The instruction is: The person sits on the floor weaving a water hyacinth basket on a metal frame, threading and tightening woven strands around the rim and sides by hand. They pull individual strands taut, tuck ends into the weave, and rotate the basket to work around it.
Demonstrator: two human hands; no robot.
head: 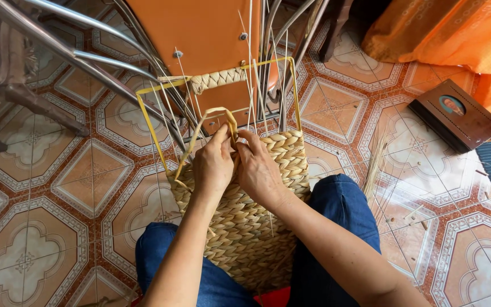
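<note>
Head cam: flat straw strand [214,116] was pinched shut by left hand [212,165] & right hand [258,167], looped upward over woven basket [245,227] rim.

Seen from above, a person's left hand [212,165] and right hand [259,167] pinch a flat pale straw strip [214,113] at the top edge of a half-woven basket [245,227] resting between 2 knees in blue jeans [342,204]. A yellow wire frame [152,131] rises from the weave. Patterned floor tiles [58,187] surround them.
</note>
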